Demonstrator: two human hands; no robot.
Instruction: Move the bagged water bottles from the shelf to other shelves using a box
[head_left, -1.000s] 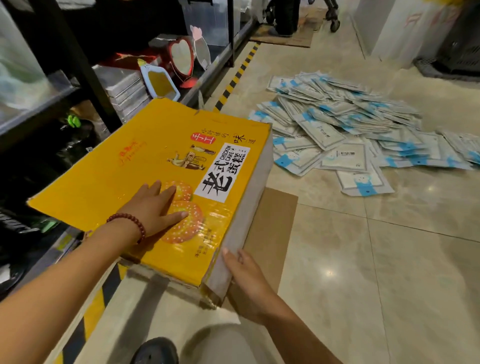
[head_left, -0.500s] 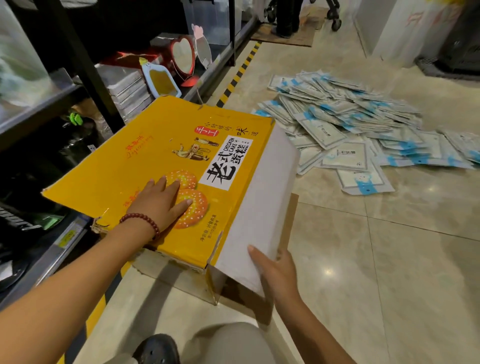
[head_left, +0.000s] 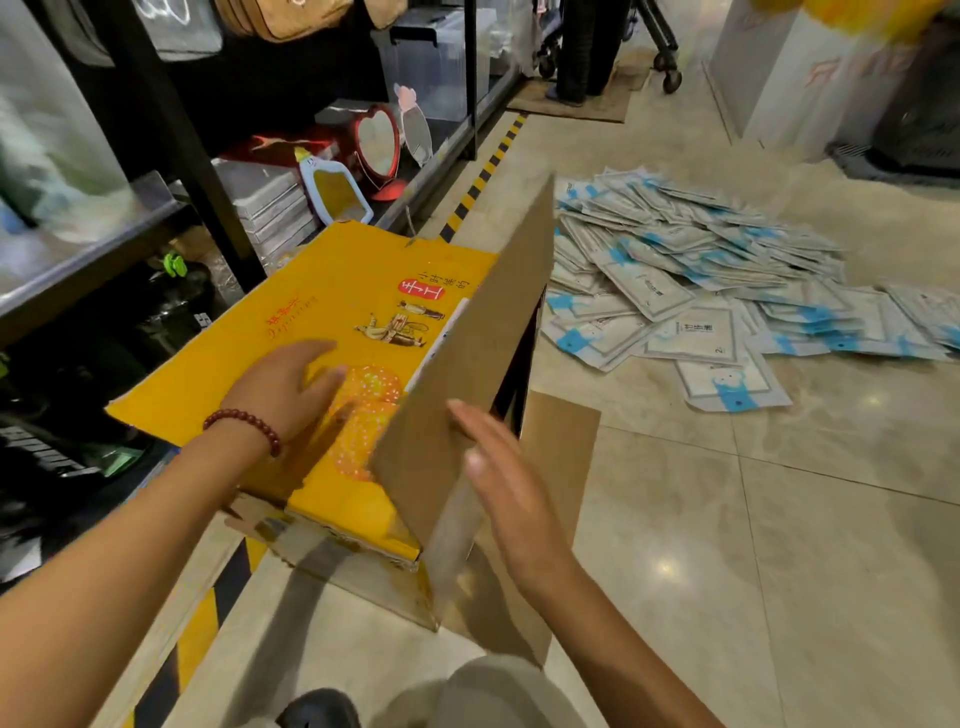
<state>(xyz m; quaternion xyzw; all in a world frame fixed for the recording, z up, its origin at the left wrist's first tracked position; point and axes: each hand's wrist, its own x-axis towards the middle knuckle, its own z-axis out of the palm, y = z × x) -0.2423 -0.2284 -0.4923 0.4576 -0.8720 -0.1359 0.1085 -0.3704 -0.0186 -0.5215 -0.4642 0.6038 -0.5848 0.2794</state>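
Both hands flat-fingered: left hand (head_left: 283, 387) pressing yellow box (head_left: 332, 317); right hand (head_left: 506, 480) against raised flap (head_left: 467, 364); opening stage; next, flaps spread fully.

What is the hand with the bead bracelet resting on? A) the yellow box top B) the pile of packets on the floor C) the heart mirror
A: the left hand lies flat on the yellow box, away from the packets.
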